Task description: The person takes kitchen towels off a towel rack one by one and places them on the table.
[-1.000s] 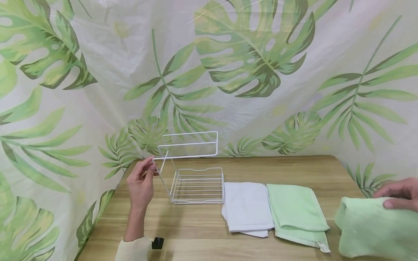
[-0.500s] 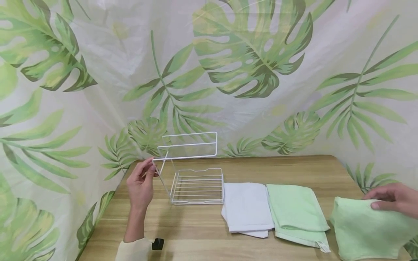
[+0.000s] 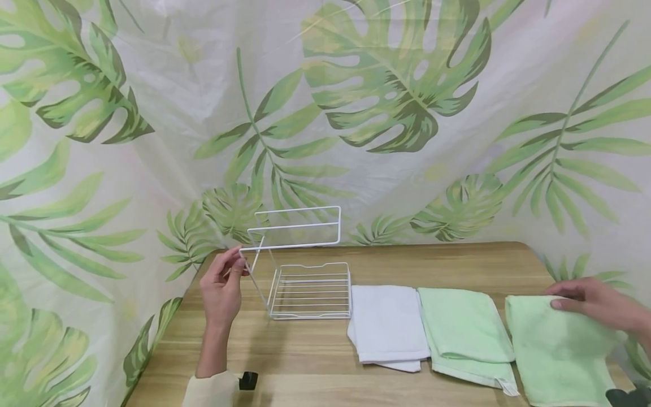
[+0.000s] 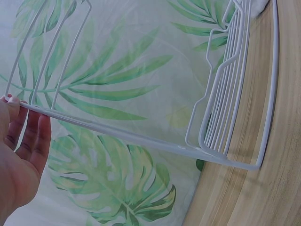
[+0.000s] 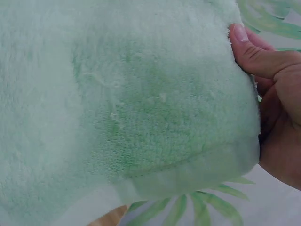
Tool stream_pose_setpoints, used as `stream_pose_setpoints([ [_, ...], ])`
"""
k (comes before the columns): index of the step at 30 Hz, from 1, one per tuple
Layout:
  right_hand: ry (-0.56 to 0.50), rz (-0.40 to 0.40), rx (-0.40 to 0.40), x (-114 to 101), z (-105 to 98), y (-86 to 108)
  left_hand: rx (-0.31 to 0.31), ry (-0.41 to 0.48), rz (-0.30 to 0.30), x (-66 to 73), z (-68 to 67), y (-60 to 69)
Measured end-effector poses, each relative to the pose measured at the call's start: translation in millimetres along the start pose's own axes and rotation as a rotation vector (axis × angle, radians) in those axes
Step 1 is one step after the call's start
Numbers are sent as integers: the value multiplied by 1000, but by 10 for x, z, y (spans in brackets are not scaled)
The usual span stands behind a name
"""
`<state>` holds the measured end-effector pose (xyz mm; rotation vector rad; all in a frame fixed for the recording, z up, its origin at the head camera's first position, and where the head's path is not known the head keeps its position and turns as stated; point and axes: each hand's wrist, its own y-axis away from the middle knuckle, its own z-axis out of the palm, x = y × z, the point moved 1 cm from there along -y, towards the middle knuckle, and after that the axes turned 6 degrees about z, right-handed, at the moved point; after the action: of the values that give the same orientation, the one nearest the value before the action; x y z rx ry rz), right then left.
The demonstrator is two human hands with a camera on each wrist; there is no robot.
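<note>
A white wire rack (image 3: 310,315) stands at the left of the wooden table, its upper frame leaning over the slatted base. My left hand (image 3: 222,288) pinches the rack's upper corner between thumb and fingers, as the left wrist view also shows at the wire frame (image 4: 127,134). At the far right, my right hand (image 3: 592,305) grips the top edge of a folded light green towel (image 3: 561,350). In the right wrist view the thumb lies over the fuzzy towel (image 5: 155,103), with the other fingers behind it and partly hidden.
A folded white towel (image 3: 389,325) lies right of the rack, touching or nearly touching it. Next to it lies another folded light green towel (image 3: 465,325) with a small white tag. A leaf-patterned curtain (image 3: 386,169) hangs behind the wooden table (image 3: 305,362).
My right hand has moved left with the green towel, bringing it beside the other green one and lower over the table. My left hand and the rack have stayed put.
</note>
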<state>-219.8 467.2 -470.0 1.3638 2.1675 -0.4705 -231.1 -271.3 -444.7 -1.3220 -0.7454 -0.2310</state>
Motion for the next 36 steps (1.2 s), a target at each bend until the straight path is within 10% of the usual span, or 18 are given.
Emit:
stream_pose_setpoints([
  [36,191,-21,287,397,719,-375,-9,-6,7,-1,-3,9],
])
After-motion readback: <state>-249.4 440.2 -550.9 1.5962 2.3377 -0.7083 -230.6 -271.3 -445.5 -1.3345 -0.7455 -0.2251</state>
